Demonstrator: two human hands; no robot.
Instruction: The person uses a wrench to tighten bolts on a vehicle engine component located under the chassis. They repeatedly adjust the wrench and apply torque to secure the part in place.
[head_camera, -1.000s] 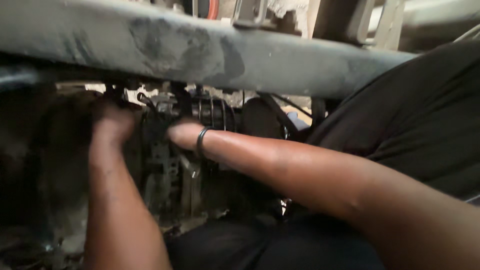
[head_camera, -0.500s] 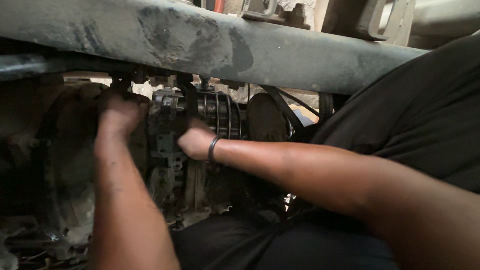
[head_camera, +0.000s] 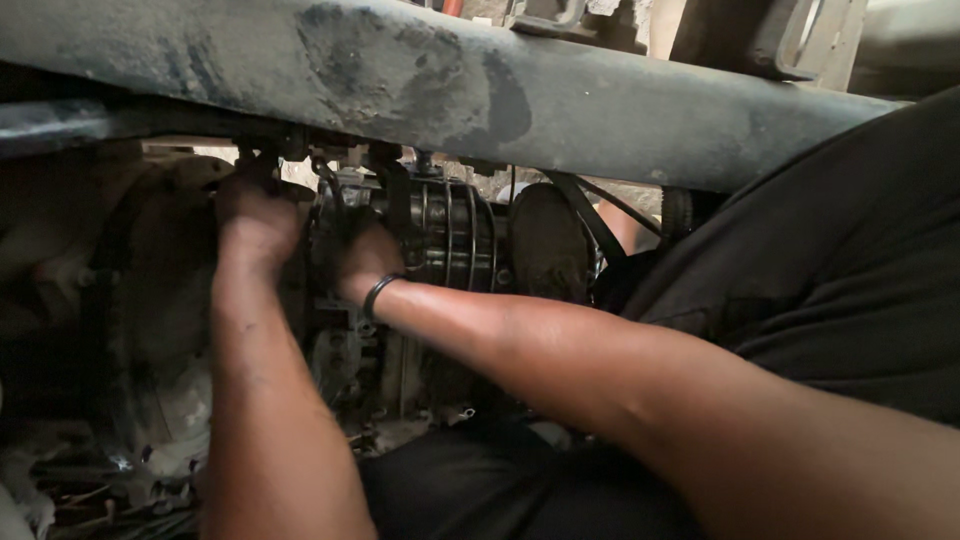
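Both my arms reach under a thick grey metal beam (head_camera: 560, 100) into a greasy engine. My left hand (head_camera: 255, 225) is raised against a dark part just under the beam, its fingers curled and mostly hidden in shadow. My right hand (head_camera: 362, 258), with a black band (head_camera: 380, 296) on its wrist, presses into the gap beside a ribbed round metal housing (head_camera: 455, 235). Its fingers are out of sight. I cannot tell what either hand holds.
A dark pulley (head_camera: 545, 245) with a black belt (head_camera: 600, 225) sits right of the ribbed housing. A rusty rounded casing (head_camera: 130, 260) fills the left. My black clothing (head_camera: 830, 270) covers the right side and bottom. Debris lies at the lower left (head_camera: 90, 480).
My right hand's stretched fingers have curled and pushed deeper into the gap by the ribbed housing. My left hand has shifted slightly up and right under the beam.
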